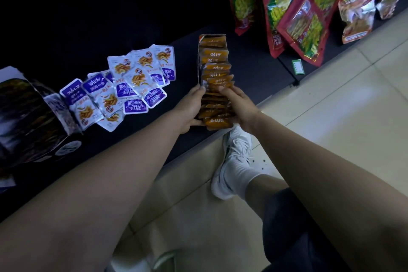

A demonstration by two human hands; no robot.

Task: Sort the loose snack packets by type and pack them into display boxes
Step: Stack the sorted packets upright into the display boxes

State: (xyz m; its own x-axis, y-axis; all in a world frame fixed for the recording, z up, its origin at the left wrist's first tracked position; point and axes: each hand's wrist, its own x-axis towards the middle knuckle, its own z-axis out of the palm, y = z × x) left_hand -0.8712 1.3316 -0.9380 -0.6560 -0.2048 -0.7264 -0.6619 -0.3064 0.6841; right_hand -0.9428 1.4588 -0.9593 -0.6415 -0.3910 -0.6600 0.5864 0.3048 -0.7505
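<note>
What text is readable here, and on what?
"劲仔": orange packets in the box, printed upside down to this view.
"劲仔", probably: purple band of the purple-and-white packets; the smaller line under it is too blurred to read.
Red bags: print blurred, unreadable.
Orange bag: large characters, too blurred.
Green tag: too small to read.
</note>
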